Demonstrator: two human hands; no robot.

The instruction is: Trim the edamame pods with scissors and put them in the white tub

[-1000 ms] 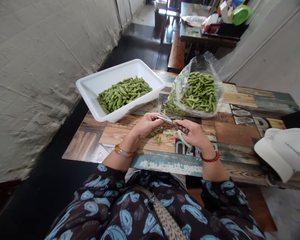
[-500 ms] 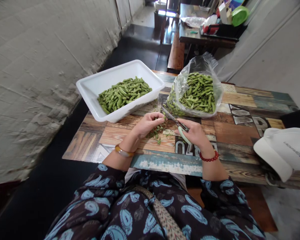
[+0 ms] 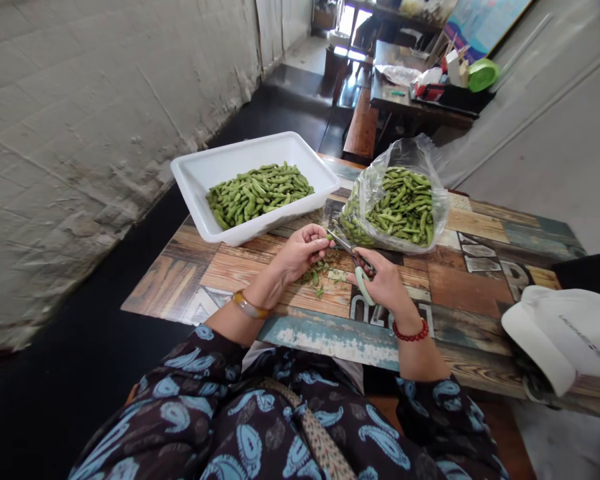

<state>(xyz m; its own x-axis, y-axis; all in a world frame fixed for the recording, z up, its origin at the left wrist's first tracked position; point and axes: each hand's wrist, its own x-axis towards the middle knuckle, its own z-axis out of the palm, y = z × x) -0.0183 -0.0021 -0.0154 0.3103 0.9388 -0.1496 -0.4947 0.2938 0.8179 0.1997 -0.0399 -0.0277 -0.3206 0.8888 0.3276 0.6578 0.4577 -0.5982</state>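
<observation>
Plainly enough, looking down from the head view, I see both hands busy close together over the patterned table point(image 3: 170, 280). The left hand point(image 3: 303, 252) has its thumb and fingertips pinched together on a small green pod point(image 3: 329, 237), with only one end poking out toward the other hand. The right hand point(image 3: 380, 277) is curled round the pale green handles of the scissors point(image 3: 364, 287), whose blades point away from the person, the tips right by that pod; whether they touch it, I can't tell. Just under the pinch and a little nearer the person, green trimmings point(image 3: 317, 272) lie scattered on the tabletop. Beyond the left hand and off to its left sits the white tub point(image 3: 195, 175), with a heap of pods point(image 3: 260, 193) inside. Beyond the scissors, slightly to the right, the clear plastic bag point(image 3: 373, 187) stands open, well filled with more pods. Each wrist wears something: an amber bangle point(image 3: 250, 305) behind the left grip, a red bead bracelet point(image 3: 411, 331) behind the right. Well off to the right of the scissors rests a white cap point(image 3: 560, 333).
</observation>
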